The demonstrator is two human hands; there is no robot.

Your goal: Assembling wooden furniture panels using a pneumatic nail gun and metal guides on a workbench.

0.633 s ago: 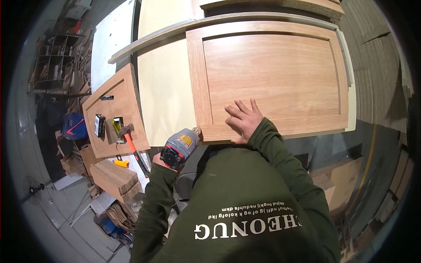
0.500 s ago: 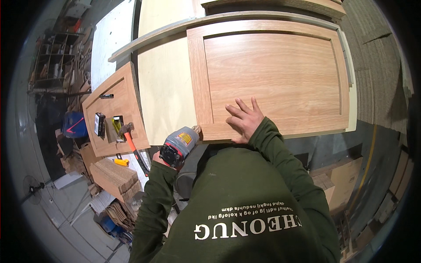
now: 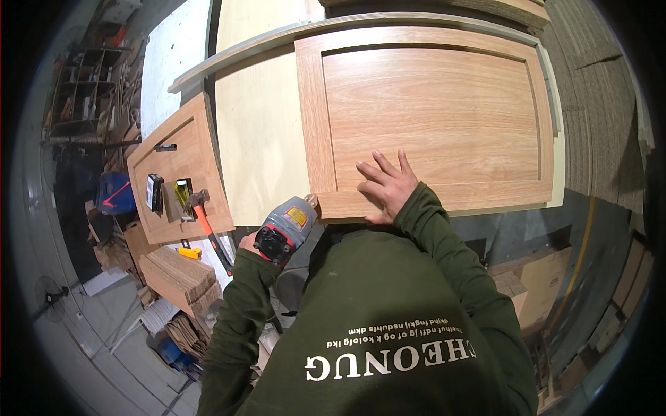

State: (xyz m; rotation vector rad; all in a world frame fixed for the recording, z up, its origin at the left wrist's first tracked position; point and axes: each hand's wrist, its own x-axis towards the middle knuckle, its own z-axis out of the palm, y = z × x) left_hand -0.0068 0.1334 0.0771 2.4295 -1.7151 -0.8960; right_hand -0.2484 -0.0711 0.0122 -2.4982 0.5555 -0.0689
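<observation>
A wood-grain framed door panel (image 3: 430,104) lies on a pale board (image 3: 260,132). My right hand (image 3: 393,186) rests on its near rail, fingers spread. At the panel's near left corner is the nose of a grey and red nail gun (image 3: 286,227). My left hand (image 3: 248,243) is wrapped round the tool, mostly hidden behind its body. Whether the nose presses on the wood or just meets its edge, I cannot tell.
To the left, a second framed panel (image 3: 163,215) bears a hammer (image 3: 205,218) with an orange handle, small boxes (image 3: 155,193) and a dark slim tool (image 3: 166,148). A yellow tool (image 3: 189,252) lies by stacked boards (image 3: 177,274). A long strip (image 3: 277,40) runs along the far side.
The view has shifted slightly. My left hand still holds the nail gun at the corner, and my right hand keeps its place on the panel.
</observation>
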